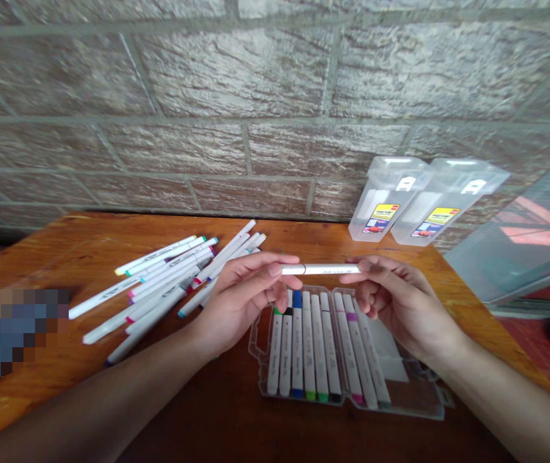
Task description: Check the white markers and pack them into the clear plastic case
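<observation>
A white marker [326, 269] is held level between my two hands, above an open clear plastic case. My left hand [248, 283] pinches its left end, near a thin dark ring. The right end is pinched by my right hand [393, 289], with its other fingers curled below. Beneath them, the case [419, 408] holds several white markers [313, 347] in a row, with green, black, blue and purple bands or ends. On its right side lies a pale sheet [385, 347], partly covered by my right hand.
Left of my hands, a loose pile of white markers [159, 292] with coloured ends lies on the wooden table [82, 251]. Two clear labelled containers [376, 206] stand at the back right against the brick wall [275, 148]. A blurred-out patch [9, 337] covers the left edge.
</observation>
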Motion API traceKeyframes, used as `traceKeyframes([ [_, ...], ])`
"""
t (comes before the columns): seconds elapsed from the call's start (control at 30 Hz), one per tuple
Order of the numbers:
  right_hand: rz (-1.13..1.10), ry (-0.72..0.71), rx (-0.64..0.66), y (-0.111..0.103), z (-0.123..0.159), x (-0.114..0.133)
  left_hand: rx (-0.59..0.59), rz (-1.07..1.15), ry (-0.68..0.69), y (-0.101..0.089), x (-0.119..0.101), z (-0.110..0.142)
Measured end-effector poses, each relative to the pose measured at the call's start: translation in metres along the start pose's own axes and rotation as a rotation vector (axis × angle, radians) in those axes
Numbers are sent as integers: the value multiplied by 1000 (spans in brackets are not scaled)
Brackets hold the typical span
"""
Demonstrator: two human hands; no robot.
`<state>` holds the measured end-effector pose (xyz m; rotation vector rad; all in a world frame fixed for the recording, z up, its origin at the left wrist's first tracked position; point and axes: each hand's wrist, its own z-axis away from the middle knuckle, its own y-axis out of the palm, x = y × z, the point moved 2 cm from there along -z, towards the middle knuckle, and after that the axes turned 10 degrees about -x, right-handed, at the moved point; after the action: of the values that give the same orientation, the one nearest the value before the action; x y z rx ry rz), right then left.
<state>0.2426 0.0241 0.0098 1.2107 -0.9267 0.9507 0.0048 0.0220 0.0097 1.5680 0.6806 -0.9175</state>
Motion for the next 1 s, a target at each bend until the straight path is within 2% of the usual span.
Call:
traceKeyframes([
  [0.37,16,-17,-4,0,0,1,-46,-44,-8,3,0,0],
  [0.7,39,-49,3,2,1,1,-63,-192,71,-1,2,-1],
  [1.0,109,-179,60,-1,4,0,-99,-321,118,-5,5,-4],
])
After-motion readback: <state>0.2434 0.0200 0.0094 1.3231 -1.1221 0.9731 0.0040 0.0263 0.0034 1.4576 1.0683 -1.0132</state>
